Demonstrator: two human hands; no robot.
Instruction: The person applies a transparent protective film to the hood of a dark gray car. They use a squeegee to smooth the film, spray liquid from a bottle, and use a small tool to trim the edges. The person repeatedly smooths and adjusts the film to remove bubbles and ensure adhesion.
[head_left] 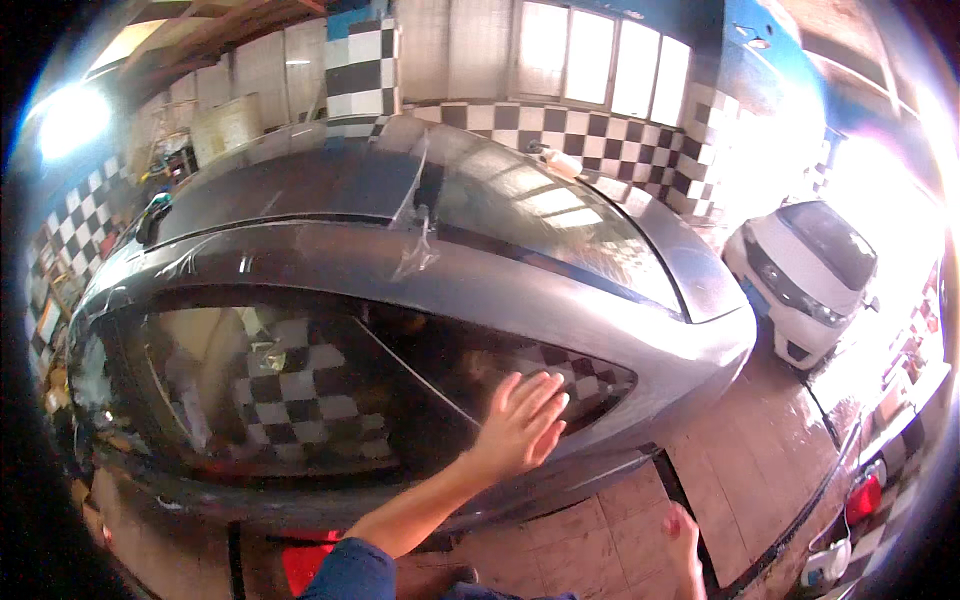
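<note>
A grey car (420,270) fills most of the view, its side toward the person, parked on a tiled floor (740,460) in a garage with black-and-white checkered walls (560,125). Clear film (415,215) lies loosely over the roof and upper body, wrinkled and lifting at one spot near the top of the door frame, so the covering looks only partly settled. The dark side window (300,390) mirrors the checkered wall, and its rear part, where the hand rests, looks smooth; whether a film already lies on the glass cannot be told. Judging by this, work on the window seems to be somewhere in the middle: the glass is reached and being pressed or wiped, while the loose film above is not yet dealt with. A white car (810,270) stands well apart at the right in bright light. The left hand (522,420) is stretched forward from a blue sleeve (345,572), forearm rising toward the car, palm flat on the rear of the window, fingers straight and slightly spread, holding nothing. The right hand (684,545) hangs low at the bottom edge over the floor, away from the car; only part of it shows, so the state of its fingers cannot be told.
</note>
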